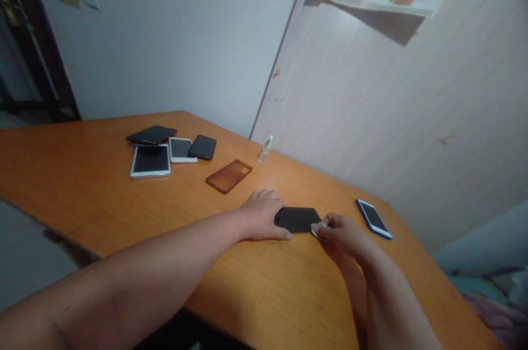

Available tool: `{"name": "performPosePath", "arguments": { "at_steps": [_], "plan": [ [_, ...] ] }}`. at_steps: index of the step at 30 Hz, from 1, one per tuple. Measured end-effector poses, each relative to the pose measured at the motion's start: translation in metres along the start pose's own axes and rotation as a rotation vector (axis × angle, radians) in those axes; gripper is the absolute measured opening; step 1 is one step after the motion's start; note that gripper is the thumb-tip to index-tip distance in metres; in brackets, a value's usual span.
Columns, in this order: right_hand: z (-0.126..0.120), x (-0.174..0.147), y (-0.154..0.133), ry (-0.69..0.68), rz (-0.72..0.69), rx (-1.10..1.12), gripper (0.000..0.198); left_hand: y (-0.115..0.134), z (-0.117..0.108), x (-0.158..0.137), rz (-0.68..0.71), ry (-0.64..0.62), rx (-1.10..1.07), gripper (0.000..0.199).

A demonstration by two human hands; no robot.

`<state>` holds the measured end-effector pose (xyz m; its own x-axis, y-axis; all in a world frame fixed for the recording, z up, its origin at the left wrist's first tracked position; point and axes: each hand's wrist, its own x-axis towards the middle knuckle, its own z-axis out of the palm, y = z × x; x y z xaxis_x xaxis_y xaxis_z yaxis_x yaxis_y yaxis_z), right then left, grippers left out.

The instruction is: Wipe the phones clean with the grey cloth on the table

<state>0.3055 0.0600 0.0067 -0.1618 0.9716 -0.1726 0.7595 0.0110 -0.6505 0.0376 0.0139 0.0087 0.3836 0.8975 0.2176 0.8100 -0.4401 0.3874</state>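
Observation:
A flat black phone (297,219) lies on the wooden table, its plain dark side facing up. My left hand (264,214) grips its left end, with fingers along the far edge and the thumb at the near edge. At the phone's right end, my right hand (336,231) pinches a small crumpled whitish cloth (320,230) against the corner. Part of the cloth is hidden by my fingers. Just left and beyond my left hand rests a brown see-through phone case (229,176).
A small clear spray bottle (265,150) stands near the wall. Far left are a white-framed tablet (150,161), a smaller white device (180,149), a dark device (203,147) and a black folded-looking case (152,135). A phone with blue edges (374,219) lies right, by the table edge (416,248).

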Motion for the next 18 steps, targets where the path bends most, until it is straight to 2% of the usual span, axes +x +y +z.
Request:
{"name": "performPosePath", "arguments": {
  "at_steps": [4, 11, 18],
  "plan": [
    [-0.006, 0.004, 0.012, 0.076, 0.055, 0.024, 0.026, 0.0, 0.0, 0.0, 0.004, -0.003, 0.01, 0.065],
    [0.004, -0.004, -0.013, -0.049, -0.057, 0.023, 0.027, -0.002, 0.001, -0.001, 0.005, 0.01, 0.004, 0.065],
    [-0.005, 0.002, 0.011, 0.026, 0.105, 0.144, 0.031, -0.001, -0.003, -0.002, 0.023, -0.021, 0.015, 0.066]
  ]
}}
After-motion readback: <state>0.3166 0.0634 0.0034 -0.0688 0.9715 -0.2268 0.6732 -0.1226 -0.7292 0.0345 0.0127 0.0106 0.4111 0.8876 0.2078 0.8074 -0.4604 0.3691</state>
